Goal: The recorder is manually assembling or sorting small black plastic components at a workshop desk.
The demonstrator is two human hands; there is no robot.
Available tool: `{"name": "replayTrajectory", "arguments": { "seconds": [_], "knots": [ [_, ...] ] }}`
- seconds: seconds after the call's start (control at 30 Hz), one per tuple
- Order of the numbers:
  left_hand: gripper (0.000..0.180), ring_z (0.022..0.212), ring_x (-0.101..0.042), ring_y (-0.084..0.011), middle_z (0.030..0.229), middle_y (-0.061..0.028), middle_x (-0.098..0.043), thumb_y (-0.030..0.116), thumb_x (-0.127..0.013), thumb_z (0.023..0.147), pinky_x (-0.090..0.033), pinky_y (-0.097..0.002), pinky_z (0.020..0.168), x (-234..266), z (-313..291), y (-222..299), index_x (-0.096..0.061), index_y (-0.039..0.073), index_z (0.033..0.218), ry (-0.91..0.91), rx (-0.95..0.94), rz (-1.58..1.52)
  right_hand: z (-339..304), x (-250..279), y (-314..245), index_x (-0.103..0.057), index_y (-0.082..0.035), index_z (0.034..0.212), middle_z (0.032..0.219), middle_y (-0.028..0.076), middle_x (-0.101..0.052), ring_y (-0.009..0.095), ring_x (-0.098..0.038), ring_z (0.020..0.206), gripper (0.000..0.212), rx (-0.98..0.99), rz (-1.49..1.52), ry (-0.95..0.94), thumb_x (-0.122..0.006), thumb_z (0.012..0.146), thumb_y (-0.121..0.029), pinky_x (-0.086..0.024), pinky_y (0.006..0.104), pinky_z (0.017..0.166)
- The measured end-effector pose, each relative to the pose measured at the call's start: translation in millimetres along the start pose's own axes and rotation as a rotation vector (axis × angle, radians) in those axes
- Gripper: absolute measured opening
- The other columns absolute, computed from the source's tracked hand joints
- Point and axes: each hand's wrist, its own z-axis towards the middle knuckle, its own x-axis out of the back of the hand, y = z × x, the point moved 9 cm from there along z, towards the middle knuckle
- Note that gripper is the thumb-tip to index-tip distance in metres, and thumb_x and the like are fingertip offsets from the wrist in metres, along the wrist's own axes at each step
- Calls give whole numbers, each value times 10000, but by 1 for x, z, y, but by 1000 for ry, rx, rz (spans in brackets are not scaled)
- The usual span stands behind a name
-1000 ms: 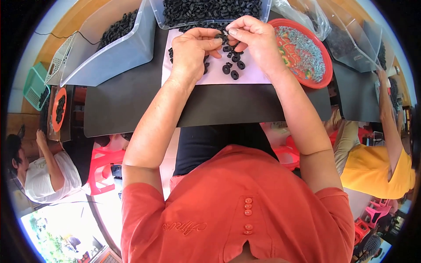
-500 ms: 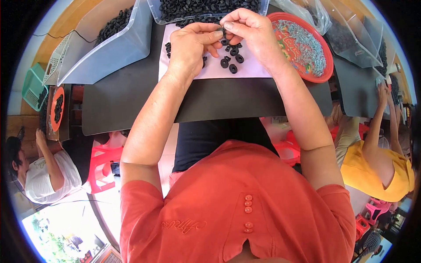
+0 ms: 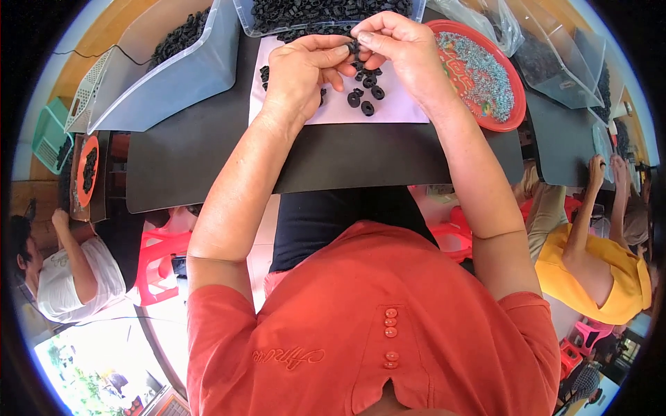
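Over a white sheet my two hands meet at their fingertips. Between the thumb and index finger of my left hand is a small black plastic part, partly covered by the fingers. My right hand is closed in a pinch against the upper end of that part; whatever its fingertips hold is hidden. Just below the hands, several black ring-shaped parts lie loose on the sheet. More black pieces show left of my left wrist.
A clear bin heaped with black parts stands beyond my hands, a translucent bin at the left. At the right sits a red tray with small silvery pieces. The dark table's edge runs nearest me. People work at both sides.
The fingertips have parted slightly, so more of the black part shows between them. My right hand has shifted a little up and right. The loose rings stay put.
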Motion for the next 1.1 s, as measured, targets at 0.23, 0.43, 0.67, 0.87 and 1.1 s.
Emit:
{"name": "replayTrajectory", "arguments": {
  "seconds": [0.23,0.43,0.67,0.87,1.1],
  "knots": [
    [191,608,-599,-146,801,-139,-654,34,-606,882,-441,-223,504,-3,1,-1,-618,-79,1035,-44,-3,-18,-1,-4,-4,-646,-29,1005,870,20,-655,75,-595,754,141,14,-14,-34,-602,908,-120,-479,214,668],
    [166,612,-612,-147,806,-135,-659,33,-608,879,-436,-222,490,-4,0,-3,-623,-69,1009,-47,25,97,-2,-4,-6,-637,-40,1024,912,9,-649,70,-591,808,140,27,-73,-47,-586,906,-96,-479,215,673],
    [152,600,-610,-147,799,-145,-658,27,-612,874,-422,-221,461,-3,-1,-3,-626,-73,988,-61,-15,113,-10,-18,-40,-629,-28,940,816,72,-637,176,-609,744,113,133,-94,-27,-577,844,-59,-480,287,635],
    [151,588,-604,-144,780,-141,-659,29,-627,866,-419,-223,457,-2,-2,2,-634,-72,977,-17,-58,107,-7,-11,-18,-629,-45,1002,864,-2,-633,62,-578,774,130,21,-115,-43,-587,912,-130,-475,215,672],
    [176,595,-613,-148,788,-140,-663,39,-622,870,-433,-232,462,-2,1,-3,-636,-83,997,-7,-43,104,-1,-1,5,-628,-32,876,751,-8,-611,62,-558,678,161,15,-238,-35,-595,921,-182,-460,231,608]
  ]
}}
